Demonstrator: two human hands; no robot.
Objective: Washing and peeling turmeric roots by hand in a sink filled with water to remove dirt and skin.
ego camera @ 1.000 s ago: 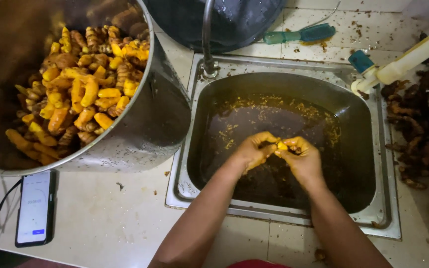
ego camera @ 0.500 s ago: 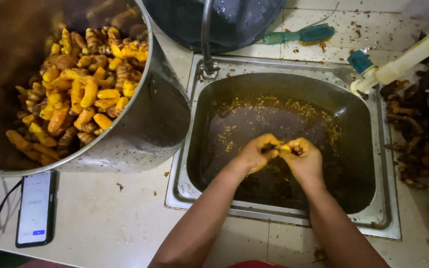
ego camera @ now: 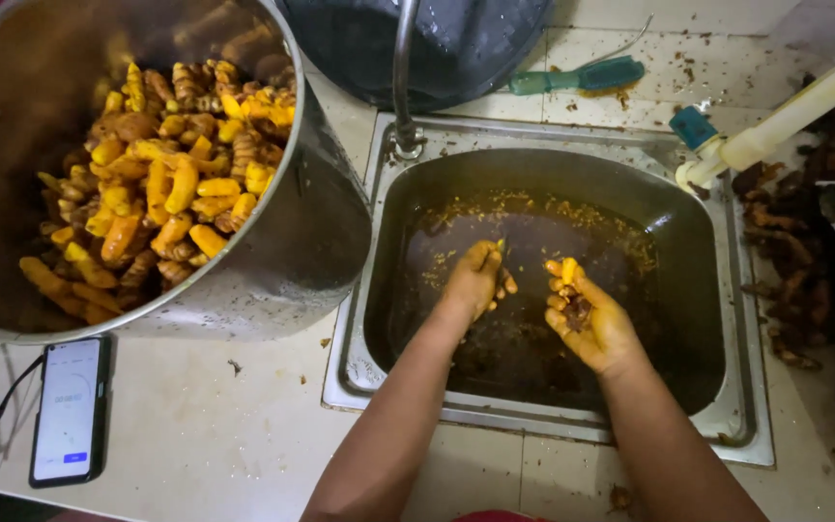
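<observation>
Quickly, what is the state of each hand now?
Left hand: closed; what it holds cannot be told.
Right hand: closed on a yellow root piece.

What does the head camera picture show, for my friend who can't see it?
Two stained hands, left hand and right hand, apart over a dark basin in a sink; the right holds a yellow root piece. Left stands a big metal pot of yellow roots.

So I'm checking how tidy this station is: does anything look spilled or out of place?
Yes. Brown peel scraps are scattered on the white counter, and a black smartphone lies close beside the big steel pot, near the wet steel sink.
</observation>
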